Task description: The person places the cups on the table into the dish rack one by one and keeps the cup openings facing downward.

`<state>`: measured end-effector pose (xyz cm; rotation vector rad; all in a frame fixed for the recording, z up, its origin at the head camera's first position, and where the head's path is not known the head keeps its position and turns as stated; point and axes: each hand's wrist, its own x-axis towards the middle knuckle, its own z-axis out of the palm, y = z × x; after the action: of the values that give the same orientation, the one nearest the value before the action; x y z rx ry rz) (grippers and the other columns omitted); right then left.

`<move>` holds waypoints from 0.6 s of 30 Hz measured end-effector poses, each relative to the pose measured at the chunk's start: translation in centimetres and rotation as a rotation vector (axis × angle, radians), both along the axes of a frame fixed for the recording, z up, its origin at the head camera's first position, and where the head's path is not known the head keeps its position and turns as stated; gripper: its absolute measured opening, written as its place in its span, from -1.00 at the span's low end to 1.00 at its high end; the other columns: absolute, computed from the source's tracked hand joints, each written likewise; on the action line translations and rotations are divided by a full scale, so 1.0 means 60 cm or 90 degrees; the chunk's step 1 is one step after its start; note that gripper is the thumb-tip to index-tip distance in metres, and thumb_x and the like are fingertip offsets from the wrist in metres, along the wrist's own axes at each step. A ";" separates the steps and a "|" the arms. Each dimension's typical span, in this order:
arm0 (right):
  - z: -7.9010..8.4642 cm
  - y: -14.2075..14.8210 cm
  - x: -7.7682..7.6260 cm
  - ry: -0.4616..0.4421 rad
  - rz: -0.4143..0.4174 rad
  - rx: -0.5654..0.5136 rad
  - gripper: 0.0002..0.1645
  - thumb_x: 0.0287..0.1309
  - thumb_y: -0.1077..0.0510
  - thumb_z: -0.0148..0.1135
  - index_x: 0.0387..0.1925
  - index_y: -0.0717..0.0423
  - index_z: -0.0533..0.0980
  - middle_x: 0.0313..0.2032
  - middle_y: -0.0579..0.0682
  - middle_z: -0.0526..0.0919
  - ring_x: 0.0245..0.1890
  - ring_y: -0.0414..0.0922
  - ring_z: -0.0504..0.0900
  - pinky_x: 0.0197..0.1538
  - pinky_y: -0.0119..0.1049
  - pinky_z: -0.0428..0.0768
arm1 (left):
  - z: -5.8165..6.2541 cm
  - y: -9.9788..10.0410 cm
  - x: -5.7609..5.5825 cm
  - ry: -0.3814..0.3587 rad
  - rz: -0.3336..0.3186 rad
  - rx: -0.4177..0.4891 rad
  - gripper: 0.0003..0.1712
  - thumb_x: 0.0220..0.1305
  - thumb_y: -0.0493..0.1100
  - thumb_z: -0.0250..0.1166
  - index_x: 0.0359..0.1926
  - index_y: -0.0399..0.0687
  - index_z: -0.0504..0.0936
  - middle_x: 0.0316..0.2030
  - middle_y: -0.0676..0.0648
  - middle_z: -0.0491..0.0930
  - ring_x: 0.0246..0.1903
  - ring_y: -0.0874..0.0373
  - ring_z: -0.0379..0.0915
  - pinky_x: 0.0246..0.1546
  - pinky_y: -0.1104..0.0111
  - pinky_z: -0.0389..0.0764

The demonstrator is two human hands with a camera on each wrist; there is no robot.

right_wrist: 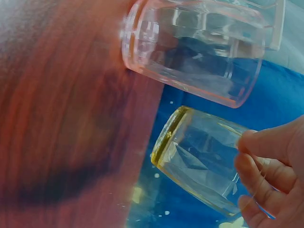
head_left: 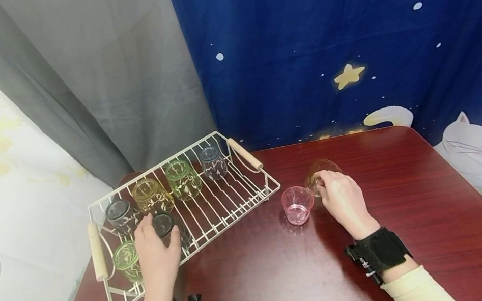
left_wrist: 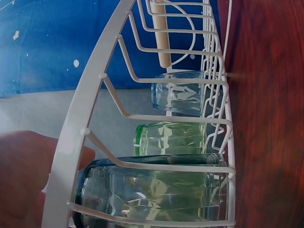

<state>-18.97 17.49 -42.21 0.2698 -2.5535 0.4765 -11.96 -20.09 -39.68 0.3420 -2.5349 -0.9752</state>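
Observation:
My left hand [head_left: 158, 257] holds a dark blue-grey glass [head_left: 164, 224] that stands upside down at the front of the white wire rack [head_left: 217, 232]. Thumb and fingers lie on either side of its base; the rack's wires cross in front of this glass in the left wrist view. On the right, my right hand [head_left: 344, 200] pinches a yellow-tinted glass [right_wrist: 204, 161] near its rim, the glass mouth up and tilted. Just left of it, a pink glass [head_left: 297, 207] stands upright on the table.
More upturned glasses share the rack: a blue-grey one [head_left: 120, 213], a yellow one [head_left: 151, 194], two green ones [head_left: 184, 181] [head_left: 126, 259] and a blue one [head_left: 213, 164]. Wooden handles [head_left: 97, 250] cap the rack's ends. Curtains hang behind the red-brown table [head_left: 264, 281].

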 end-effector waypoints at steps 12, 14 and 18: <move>0.059 -0.011 0.020 0.089 0.011 -0.098 -0.71 0.02 0.36 0.36 -0.15 0.26 0.59 -0.36 0.15 0.72 -0.33 0.08 0.67 -0.20 0.01 0.56 | 0.012 0.009 -0.007 0.055 -0.006 -0.018 -0.36 0.24 -0.19 0.24 0.31 -0.32 0.35 0.36 -0.38 0.20 0.37 -0.33 0.02 0.35 -0.16 0.12; 0.068 -0.014 0.026 0.082 0.016 -0.132 -0.71 0.02 0.35 0.37 -0.14 0.26 0.59 -0.36 0.15 0.72 -0.34 0.08 0.67 -0.22 0.01 0.55 | 0.016 0.011 -0.009 0.067 -0.006 -0.024 -0.40 0.25 -0.20 0.24 0.28 -0.32 0.38 0.35 -0.38 0.21 0.36 -0.33 0.03 0.35 -0.15 0.12; 0.081 -0.020 0.038 0.073 0.025 -0.197 -0.68 0.01 0.35 0.38 -0.13 0.26 0.60 -0.36 0.14 0.73 -0.36 0.05 0.69 -0.24 -0.06 0.56 | 0.029 0.020 -0.013 0.073 -0.029 -0.010 -0.43 0.26 -0.19 0.24 0.26 -0.31 0.41 0.36 -0.34 0.21 0.38 -0.30 0.04 0.35 -0.14 0.16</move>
<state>-16.67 16.29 -37.35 0.2271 -2.3248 0.8355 -12.71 -18.91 -37.92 0.2187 -2.4553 -0.9622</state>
